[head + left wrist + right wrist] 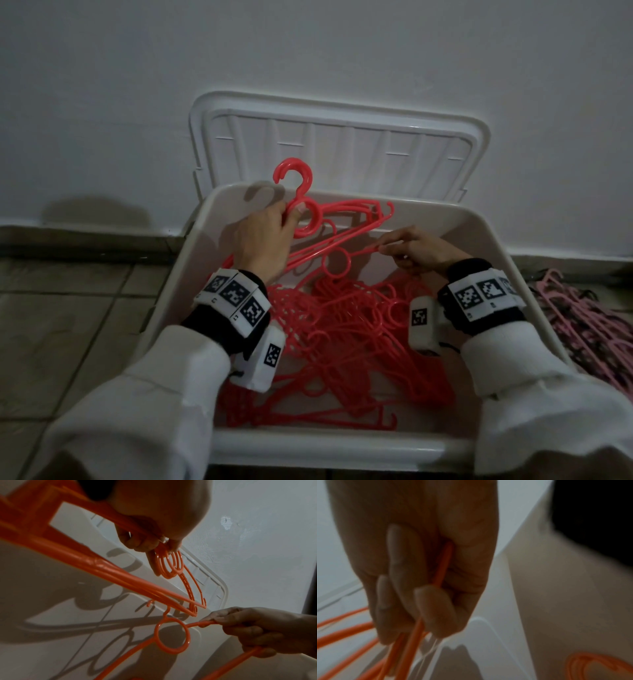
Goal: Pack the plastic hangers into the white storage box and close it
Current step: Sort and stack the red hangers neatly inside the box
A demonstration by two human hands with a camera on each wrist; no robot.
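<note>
Left hand [263, 236] grips a small bunch of red hangers [169, 566] by their rings, fingers curled through; three or four, exact count unclear. Right hand [416, 251] pinches the arm of one separate red hanger [172, 635], fingers curled round it. Both hands are over the white storage box [513, 274], with its lid [335, 144] propped open against the wall. Tangled pile of red hangers [346, 342] inside the box, too many to count. Pink hangers [589, 322] lie on the floor right of the box.
</note>
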